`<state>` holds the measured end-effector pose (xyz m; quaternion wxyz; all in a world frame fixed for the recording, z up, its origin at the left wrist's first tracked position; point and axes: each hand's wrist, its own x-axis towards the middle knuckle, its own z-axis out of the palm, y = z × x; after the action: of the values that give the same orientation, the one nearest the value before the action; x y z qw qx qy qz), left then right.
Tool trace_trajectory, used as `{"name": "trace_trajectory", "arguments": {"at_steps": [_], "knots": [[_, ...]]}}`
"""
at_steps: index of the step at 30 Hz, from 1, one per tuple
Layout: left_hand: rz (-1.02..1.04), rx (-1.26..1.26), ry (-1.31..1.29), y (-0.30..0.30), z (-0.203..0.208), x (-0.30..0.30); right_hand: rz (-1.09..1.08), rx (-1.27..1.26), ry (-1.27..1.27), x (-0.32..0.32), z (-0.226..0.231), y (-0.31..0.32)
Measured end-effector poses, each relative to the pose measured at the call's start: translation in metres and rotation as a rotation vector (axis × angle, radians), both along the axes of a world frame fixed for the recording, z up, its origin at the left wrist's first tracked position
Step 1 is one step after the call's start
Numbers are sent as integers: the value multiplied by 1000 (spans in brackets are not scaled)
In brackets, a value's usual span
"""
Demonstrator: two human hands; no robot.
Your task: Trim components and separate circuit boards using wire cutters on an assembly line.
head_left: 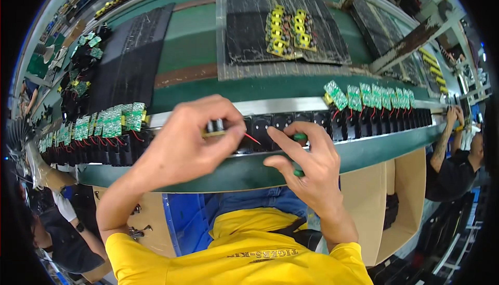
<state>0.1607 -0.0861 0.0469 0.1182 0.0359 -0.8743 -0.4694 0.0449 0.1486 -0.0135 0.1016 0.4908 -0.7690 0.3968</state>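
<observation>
My left hand (189, 139) pinches a small circuit board (214, 128) with dark round components, mostly hidden by the fingers. A red wire (252, 138) runs right from its fingertips, over the row of black plastic housings (262, 127). Curled around a green-handled tool (299, 172) is my right hand (314, 163); the tool's working end is out of sight. Its index finger points at a housing near the wire's end, and its thumb is spread away from that finger. Green circuit boards (110, 122) with red wires sit on the housings at the left, and more boards (371, 96) at the right.
Across the green bench (187, 51), yellow-and-black component assemblies (291, 33) lie on a dark mat (244, 20). Loose boards (80, 85) are heaped at the far left. Below the bench stand a cardboard box (364, 207) and a blue bin (182, 222). Co-workers' arms (441, 142) show at both sides.
</observation>
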Motion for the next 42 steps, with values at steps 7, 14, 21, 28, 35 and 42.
{"name": "trace_trajectory", "arguments": {"at_steps": [7,14,21,28,35,42], "knots": [[127,-95,-203,-14,-30,-10,-51,174,102,16,-27,-19],[155,-138,-157,-19,-49,-10,-30,235,202,22,-43,-29],[155,-146,-135,-22,-58,-7,-13,260,200,25,-45,-30],[123,-229,-89,-23,-65,-9,-20,253,181,26,-46,-30],[103,-261,-80,-22,-66,-9,-24,258,171,26,-46,-30],[106,-289,-149,-16,-63,-10,-25,278,166,26,-46,-30]]}}
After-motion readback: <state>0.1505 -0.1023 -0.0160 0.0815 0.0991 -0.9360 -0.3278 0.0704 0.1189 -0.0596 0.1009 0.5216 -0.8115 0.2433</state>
